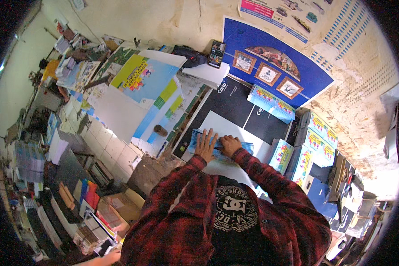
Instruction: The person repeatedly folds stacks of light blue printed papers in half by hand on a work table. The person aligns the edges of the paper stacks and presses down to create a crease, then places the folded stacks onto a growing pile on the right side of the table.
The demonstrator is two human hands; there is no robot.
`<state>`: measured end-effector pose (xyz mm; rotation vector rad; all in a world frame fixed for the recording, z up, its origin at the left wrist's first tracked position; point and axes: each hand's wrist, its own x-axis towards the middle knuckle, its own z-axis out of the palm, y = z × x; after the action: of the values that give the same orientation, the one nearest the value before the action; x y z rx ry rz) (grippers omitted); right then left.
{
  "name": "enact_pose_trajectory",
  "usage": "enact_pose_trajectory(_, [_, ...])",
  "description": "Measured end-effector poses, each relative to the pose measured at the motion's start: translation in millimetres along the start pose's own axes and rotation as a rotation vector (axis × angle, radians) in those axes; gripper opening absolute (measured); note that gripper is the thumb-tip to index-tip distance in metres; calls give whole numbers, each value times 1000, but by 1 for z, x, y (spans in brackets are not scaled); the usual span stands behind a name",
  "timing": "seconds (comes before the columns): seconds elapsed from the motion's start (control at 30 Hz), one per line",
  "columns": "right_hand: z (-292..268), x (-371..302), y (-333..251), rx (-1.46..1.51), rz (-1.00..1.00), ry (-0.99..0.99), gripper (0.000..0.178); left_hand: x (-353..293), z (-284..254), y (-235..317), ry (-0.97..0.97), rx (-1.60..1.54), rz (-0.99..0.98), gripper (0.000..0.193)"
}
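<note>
A fanned row of thin blue-edged booklets or folded sheets [247, 146] lies on a large white sheet [221, 125] in front of me. My left hand [205, 145] rests on the left part of the row, fingers spread and palm down. Close beside it, my right hand [230, 145] presses on the same row with its fingers curled. A small dark shape shows by the right fingers, but what they hold, if anything, is hidden. Beneath the white sheet is a black board [228, 104].
Stacks of colourful booklets [315, 139] stand at the right, with another bundle [271, 108] at the back. A phone [216, 54] leans against the wall. Large printed sheets [142, 80] and a brown cylinder [160, 130] lie to the left. Another person's arm [106, 259] shows at lower left.
</note>
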<state>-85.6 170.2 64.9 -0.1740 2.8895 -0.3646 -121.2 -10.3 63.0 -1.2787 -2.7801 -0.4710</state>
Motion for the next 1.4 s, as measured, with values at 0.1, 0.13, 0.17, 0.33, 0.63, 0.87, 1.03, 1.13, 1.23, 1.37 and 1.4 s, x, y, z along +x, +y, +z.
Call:
enact_pose_trajectory(0.1, [7,-29,-13,49,-6,176,62,14,0,-4,-221,83,0,94])
enact_pose_trajectory(0.13, [3,-41,-16,-9,-21,246,66,16,6,-10,-283,92,-4,89])
enact_pose_trajectory(0.17, [-2,-51,-15,-66,-37,317,71,16,11,-15,-346,100,-8,83])
enact_pose_trajectory(0.33, [10,-66,40,-22,74,212,55,15,22,-9,-198,87,9,57])
enact_pose_trajectory(0.63, [16,-89,89,438,29,302,69,-14,-1,-35,-120,-36,-171,69])
enact_pose_trajectory(0.87, [43,-96,81,918,248,505,120,-48,26,-52,195,-700,-383,95])
enact_pose_trajectory(1.03, [45,-100,87,840,280,512,114,-32,17,-73,-39,-531,-321,94])
enact_pose_trajectory(1.13, [28,-104,67,713,440,450,108,-29,28,-99,-84,-408,-271,85])
enact_pose_trajectory(1.23, [16,-127,35,624,380,560,94,-25,16,-97,-77,-435,-193,79])
enact_pose_trajectory(1.37, [45,-147,25,402,301,299,84,-29,10,-82,-173,-90,-64,94])
enact_pose_trajectory(1.4, [48,-153,23,369,308,262,83,-21,-1,-60,-185,57,-19,99])
